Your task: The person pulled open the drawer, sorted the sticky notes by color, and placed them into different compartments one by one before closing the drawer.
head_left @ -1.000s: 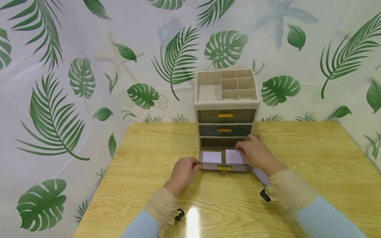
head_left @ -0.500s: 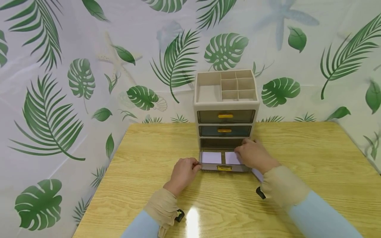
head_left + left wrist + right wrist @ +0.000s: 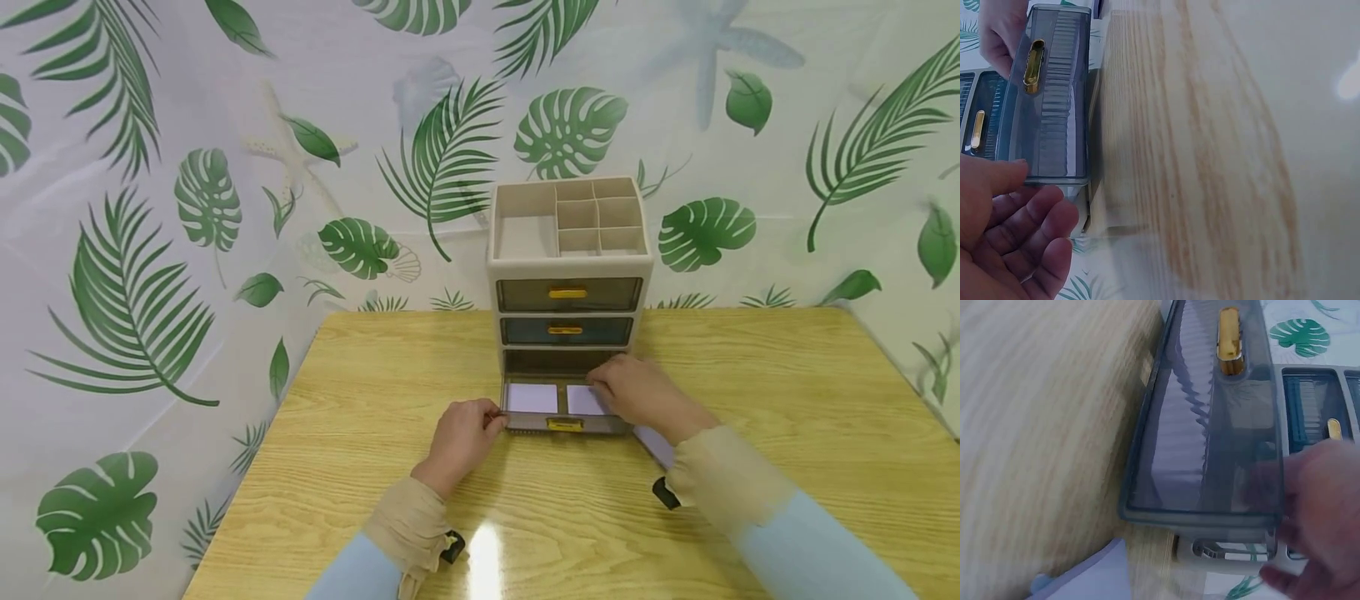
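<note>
A beige desktop drawer cabinet (image 3: 570,267) stands at the back of the table. Its bottom drawer (image 3: 517,421), see-through grey with a gold handle, is pulled out. Two pale purple paper pads lie side by side inside: a left pad (image 3: 532,397) and a right pad (image 3: 585,400). My left hand (image 3: 459,442) pinches the drawer's front left corner, thumb over the edge. My right hand (image 3: 641,392) reaches over the drawer's right side, fingertips at the right pad; whether they grip it I cannot tell. In the right wrist view, a fingertip shows blurred through the drawer front.
Another pale purple sheet or pad (image 3: 654,444) lies on the wooden table (image 3: 570,517), partly under my right wrist. Two upper drawers, the top one (image 3: 532,294) and the middle one (image 3: 528,331), are closed. A leaf-patterned cloth (image 3: 450,275) hangs right behind the cabinet.
The right pad has settled lower and nearer the drawer front, level with the left one. My right hand has shifted slightly down and left. The left hand keeps its hold on the corner.
</note>
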Demonstrator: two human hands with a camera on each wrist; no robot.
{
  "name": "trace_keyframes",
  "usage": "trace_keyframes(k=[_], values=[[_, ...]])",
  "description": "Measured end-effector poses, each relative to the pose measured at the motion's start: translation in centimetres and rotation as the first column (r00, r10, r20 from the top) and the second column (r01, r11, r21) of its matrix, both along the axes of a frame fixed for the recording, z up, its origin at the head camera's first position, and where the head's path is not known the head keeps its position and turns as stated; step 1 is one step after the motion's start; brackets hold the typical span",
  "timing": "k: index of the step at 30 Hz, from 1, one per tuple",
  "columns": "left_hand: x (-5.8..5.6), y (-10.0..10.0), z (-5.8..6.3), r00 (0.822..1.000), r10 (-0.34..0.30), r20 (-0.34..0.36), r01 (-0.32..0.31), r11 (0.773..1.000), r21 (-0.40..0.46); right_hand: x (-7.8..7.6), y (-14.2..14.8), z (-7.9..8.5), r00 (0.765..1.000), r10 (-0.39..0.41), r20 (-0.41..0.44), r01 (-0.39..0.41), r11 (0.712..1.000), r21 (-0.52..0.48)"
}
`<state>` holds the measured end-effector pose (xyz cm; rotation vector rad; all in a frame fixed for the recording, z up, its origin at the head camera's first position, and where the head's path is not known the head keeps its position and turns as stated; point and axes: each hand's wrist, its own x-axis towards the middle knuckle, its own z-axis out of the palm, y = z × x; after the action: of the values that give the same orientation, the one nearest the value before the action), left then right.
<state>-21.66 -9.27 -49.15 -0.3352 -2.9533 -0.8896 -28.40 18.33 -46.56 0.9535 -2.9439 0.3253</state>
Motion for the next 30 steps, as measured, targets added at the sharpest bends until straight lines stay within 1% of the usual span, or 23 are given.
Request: trace_keyframes(k=[2, 4, 7, 9, 10, 12, 15, 18, 21, 24, 27, 30], values=[[0.2, 0.0, -0.2, 1.0, 0.012, 0.019, -0.012, 1.0, 0.001, 0.5, 0.5, 0.1, 1.0, -0.029, 0.011, 0.03, 0.994, -0.108], [0.5, -0.2, -0.4, 0.999, 0.027, 0.037, -0.027, 1.0, 0.001, 1.1, 1.1, 0.4, 0.996, -0.084, 0.011, 0.084, 0.973, -0.217], [1.1, -0.6, -0.8, 0.998, 0.045, 0.037, -0.045, 0.999, 0.009, 2.2, 2.3, 1.0, 0.979, -0.205, -0.019, 0.186, 0.922, -0.34], [1.7, -0.9, -1.1, 0.998, 0.05, 0.028, -0.051, 0.998, 0.027, 2.9, 3.3, 1.3, 0.959, -0.281, -0.022, 0.252, 0.888, -0.385], [2.0, -1.1, -1.2, 0.998, 0.051, 0.023, -0.052, 0.998, 0.036, 3.2, 3.9, 1.5, 0.951, -0.308, -0.005, 0.282, 0.876, -0.392], [2.8, -1.3, -1.2, 0.999, 0.046, 0.015, -0.047, 0.998, 0.051, 3.8, 5.1, 1.6, 0.936, -0.349, 0.047, 0.341, 0.865, -0.368], [4.0, -1.5, -0.9, 1.0, 0.028, 0.01, -0.029, 0.997, 0.07, 4.5, 6.7, 1.4, 0.913, -0.376, 0.159, 0.406, 0.875, -0.266], [5.0, -1.5, -0.6, 1.0, 0.013, 0.006, -0.013, 0.996, 0.092, 5.0, 7.7, 0.9, 0.889, -0.384, 0.249, 0.428, 0.89, -0.159], [5.9, -1.3, -0.3, 1.0, 0.005, 0.0, -0.005, 0.992, 0.128, 5.4, 8.3, 0.1, 0.861, -0.393, 0.323, 0.437, 0.896, -0.077], [6.6, -0.8, -0.2, 1.0, 0.002, -0.01, 0.0, 0.984, 0.176, 5.8, 8.7, -0.8, 0.849, -0.404, 0.341, 0.435, 0.9, -0.015], [7.3, -0.2, -0.1, 1.0, -0.009, -0.02, 0.013, 0.973, 0.232, 6.2, 8.8, -1.6, 0.857, -0.407, 0.316, 0.421, 0.907, 0.026], [7.7, 0.3, -0.3, 1.0, -0.014, -0.016, 0.018, 0.962, 0.271, 6.6, 8.9, -2.4, 0.863, -0.414, 0.289, 0.415, 0.908, 0.059]])
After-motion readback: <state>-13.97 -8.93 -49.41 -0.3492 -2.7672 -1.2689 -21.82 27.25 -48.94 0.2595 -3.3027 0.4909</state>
